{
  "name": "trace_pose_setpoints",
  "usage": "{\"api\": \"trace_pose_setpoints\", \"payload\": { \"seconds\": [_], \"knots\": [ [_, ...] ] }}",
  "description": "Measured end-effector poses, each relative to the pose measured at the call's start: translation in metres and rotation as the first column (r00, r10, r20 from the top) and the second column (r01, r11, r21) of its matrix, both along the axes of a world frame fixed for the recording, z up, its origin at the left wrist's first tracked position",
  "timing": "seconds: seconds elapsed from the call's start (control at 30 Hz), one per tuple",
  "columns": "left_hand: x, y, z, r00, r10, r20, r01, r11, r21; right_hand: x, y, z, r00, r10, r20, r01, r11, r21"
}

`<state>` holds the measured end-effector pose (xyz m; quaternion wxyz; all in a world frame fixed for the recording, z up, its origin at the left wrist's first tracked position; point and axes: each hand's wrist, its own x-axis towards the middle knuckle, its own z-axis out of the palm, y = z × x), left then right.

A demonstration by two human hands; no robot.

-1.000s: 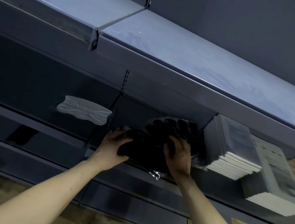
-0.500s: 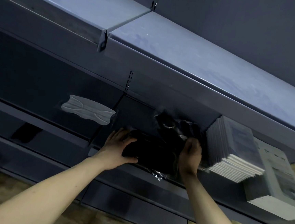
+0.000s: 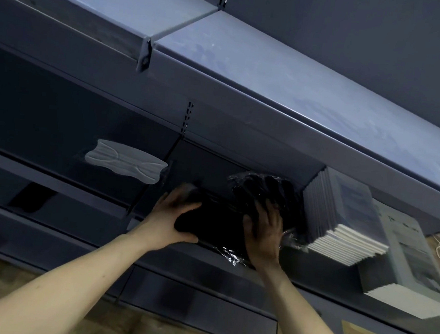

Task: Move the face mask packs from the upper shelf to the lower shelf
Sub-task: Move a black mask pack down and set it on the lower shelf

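Item: black face mask packs (image 3: 222, 217) in clear wrap, lying on the lower shelf (image 3: 232, 256) between both hands. Left hand (image 3: 171, 221) grips the stack's left end, thumb underneath and fingers over the top. Right hand (image 3: 263, 234) presses spread fingers flat on the stack's right part. Just right of the right hand: white booklets (image 3: 342, 220). Left of the left hand: one white mask pack (image 3: 126, 161). Step, as judged: seating the stack. Next move calls for release and squaring it clear of the booklets.
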<state>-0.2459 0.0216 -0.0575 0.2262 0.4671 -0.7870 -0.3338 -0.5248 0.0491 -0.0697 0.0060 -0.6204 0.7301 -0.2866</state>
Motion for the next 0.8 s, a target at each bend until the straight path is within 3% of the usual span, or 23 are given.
{"api": "trace_pose_setpoints", "payload": {
  "seconds": [0.1, 0.17, 0.33, 0.5, 0.67, 0.8],
  "knots": [
    [-0.003, -0.001, -0.003, 0.997, 0.006, 0.072, -0.003, 0.999, -0.05, -0.013, -0.011, 0.006, 0.944, -0.319, 0.087, 0.313, 0.946, 0.085],
    [-0.005, -0.001, -0.004, 0.996, 0.022, 0.089, -0.017, 0.998, -0.062, -0.024, -0.011, 0.007, 0.925, -0.372, 0.077, 0.363, 0.926, 0.106],
    [-0.005, -0.001, -0.002, 0.992, 0.028, 0.123, -0.02, 0.998, -0.067, -0.043, -0.008, 0.02, 0.89, -0.416, 0.184, 0.423, 0.906, 0.001],
    [-0.006, 0.0, -0.002, 0.988, 0.032, 0.151, -0.021, 0.997, -0.077, -0.031, -0.002, -0.001, 0.977, -0.213, 0.025, 0.21, 0.973, 0.095],
    [-0.006, 0.0, -0.001, 0.986, 0.027, 0.163, -0.013, 0.996, -0.087, -0.03, -0.01, 0.004, 0.963, -0.266, 0.045, 0.264, 0.963, 0.048],
    [-0.007, 0.001, 0.0, 0.986, 0.037, 0.16, -0.023, 0.996, -0.084, -0.022, -0.014, 0.019, 0.932, -0.325, 0.161, 0.35, 0.922, -0.166]
  ]
}}
